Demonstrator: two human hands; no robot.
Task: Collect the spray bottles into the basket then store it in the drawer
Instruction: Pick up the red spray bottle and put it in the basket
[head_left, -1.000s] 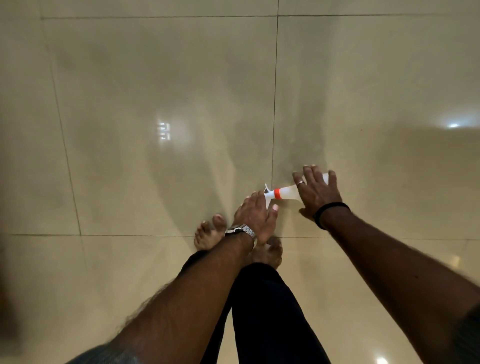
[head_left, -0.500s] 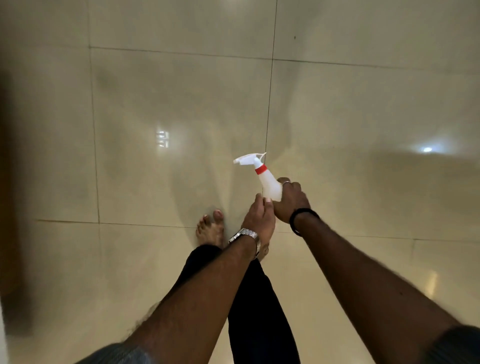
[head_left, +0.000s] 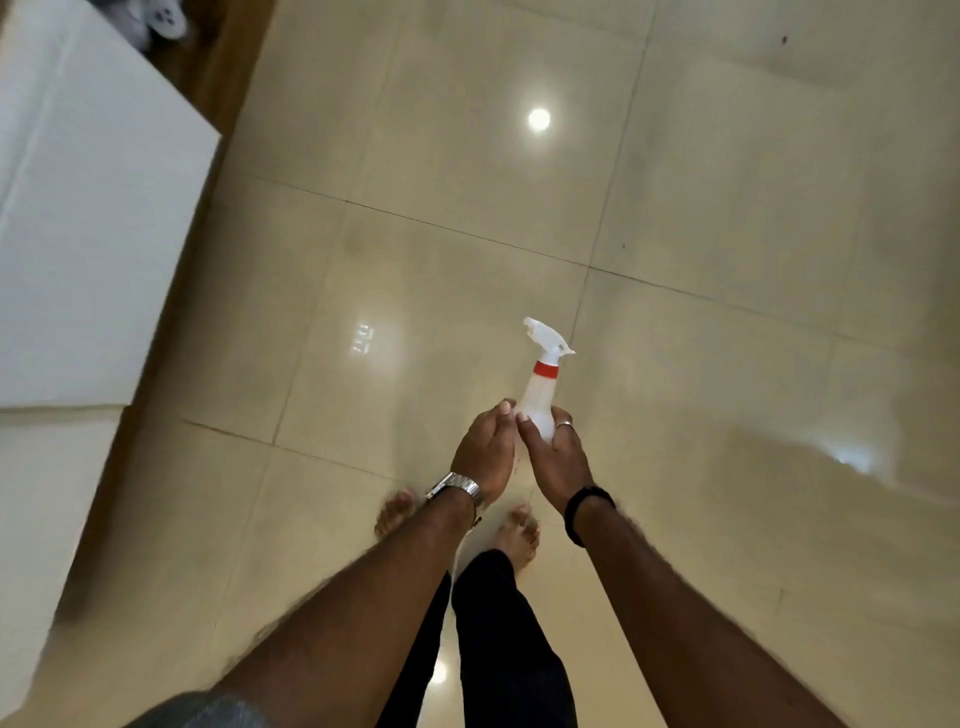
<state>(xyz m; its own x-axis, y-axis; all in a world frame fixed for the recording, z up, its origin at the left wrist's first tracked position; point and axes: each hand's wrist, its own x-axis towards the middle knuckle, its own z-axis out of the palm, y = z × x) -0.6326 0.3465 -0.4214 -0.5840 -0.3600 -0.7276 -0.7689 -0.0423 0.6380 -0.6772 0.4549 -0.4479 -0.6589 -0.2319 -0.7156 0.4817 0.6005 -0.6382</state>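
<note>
Spray bottle (head_left: 537, 402): white translucent body, red collar, white trigger head. It stands upright, held in the air above the floor (head_left: 727, 208), roughly central in the head view, with the nozzle pointing up and to the left. The lower part of the body is covered by both hands; the upper body, collar and head are clear of them.

Right hand (head_left: 558, 457): grip closed round the lower body of the bottle from the right side, fingers wrapped behind it. A ring shows on one finger, and a black band (head_left: 589, 506) sits at the wrist.

Left hand (head_left: 483, 457): pressed against the bottle from the left, fingertips (head_left: 505, 408) touching its side. Whether this grip is clasping the bottle or only resting against it — cannot tell. A metal watch (head_left: 457, 488) is on the wrist.

Below the hands: two bare feet on the floor, dark trousers (head_left: 509, 649) above them. The bottle is held forward of the toes.

Floor: glossy beige tiles with thin dark joints, showing bright reflections of ceiling lights.

Left edge of the view — a large white flat-topped unit (head_left: 88, 234), blurred, with a brown strip (head_left: 218, 67) between it and the tiles. A small pale item lies at the top left corner, too blurred to identify.
</note>
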